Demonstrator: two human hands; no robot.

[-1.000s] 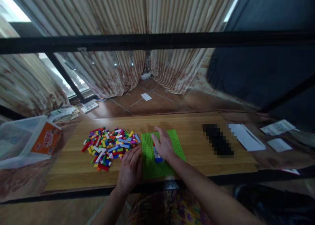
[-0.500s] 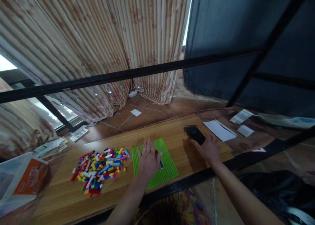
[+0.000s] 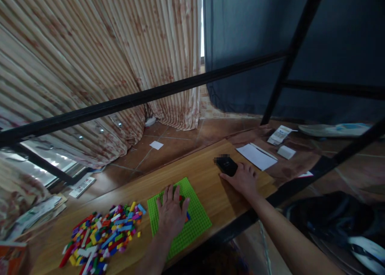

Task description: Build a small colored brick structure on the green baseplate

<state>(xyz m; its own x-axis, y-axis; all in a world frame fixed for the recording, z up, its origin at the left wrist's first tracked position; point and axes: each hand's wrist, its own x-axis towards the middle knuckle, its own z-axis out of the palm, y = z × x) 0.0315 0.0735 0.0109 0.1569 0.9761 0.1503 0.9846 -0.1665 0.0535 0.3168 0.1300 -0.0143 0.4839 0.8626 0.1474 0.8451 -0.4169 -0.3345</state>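
My left hand [image 3: 172, 214] lies on a green studded baseplate [image 3: 198, 218], its fingers outstretched. Red and blue bricks [image 3: 188, 216] on the plate peek out beside the thumb; the hand covers the rest of them. Over to the right, my right hand [image 3: 244, 181] grips the near end of a black phone [image 3: 227, 166], thumb on one side. The phone is at the wooden board, with small faint marks on its dark face; whether it rests on the board or is slightly raised I cannot tell. A pile of loose colourful bricks [image 3: 116, 231] is spread left of the baseplate.
The wooden board [image 3: 207, 182] has a black metal bar [image 3: 234, 225] along its near edge. Another black rail [image 3: 168, 88] crosses beyond it. White paper with a pen [image 3: 257, 156] and a small white box [image 3: 286, 152] lie to the right. An orange package [image 3: 12, 257] shows at lower left.
The view has turned to the right, so everything sits further left in the picture. Both hands keep their places, the left on the baseplate and the right at the phone.
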